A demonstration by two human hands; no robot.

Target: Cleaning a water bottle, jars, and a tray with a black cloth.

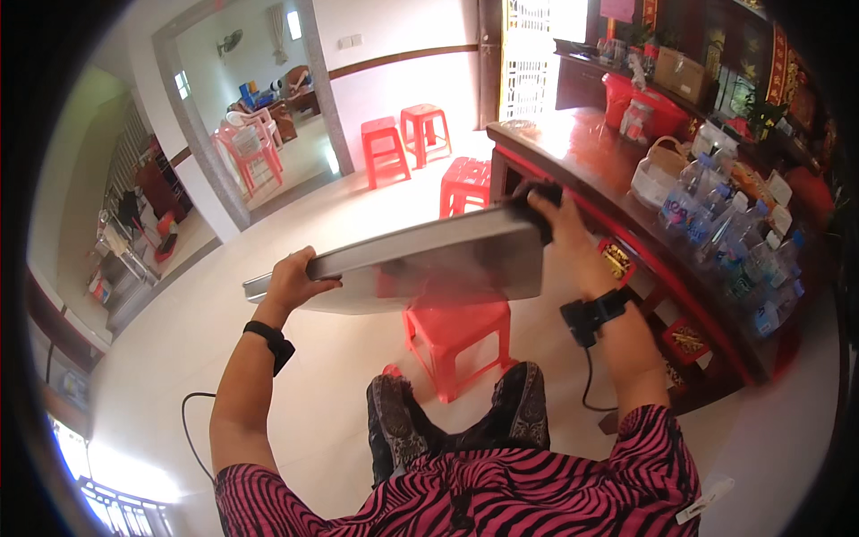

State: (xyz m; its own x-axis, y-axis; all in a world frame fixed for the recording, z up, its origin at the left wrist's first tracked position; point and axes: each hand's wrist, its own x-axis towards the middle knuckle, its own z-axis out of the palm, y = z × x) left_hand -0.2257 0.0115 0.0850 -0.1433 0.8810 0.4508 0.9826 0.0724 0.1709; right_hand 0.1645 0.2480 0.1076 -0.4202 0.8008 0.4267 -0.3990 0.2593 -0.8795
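A broad, flat panel (470, 262) with a shiny grey surface and a metal-looking edge is tilted up in front of me. My left hand (295, 278) grips its left part, the thumb lying over the near face. At the upper right corner my right hand (560, 218) holds a dark bunched thing (537, 201) against the panel; its kind is unclear. Behind the panel's lower edge stands a red plastic stool (456, 329), its seat partly covered. Whether panel and stool touch, I cannot tell.
At the right, a dark wooden table (570, 144) bears several plastic bottles (731, 235), a woven basket (661, 171) and a red tub (644, 101). More red stools (386, 151) stand by the wall. Cables hang from both wrist straps. A doorway (255, 114) opens at the back left.
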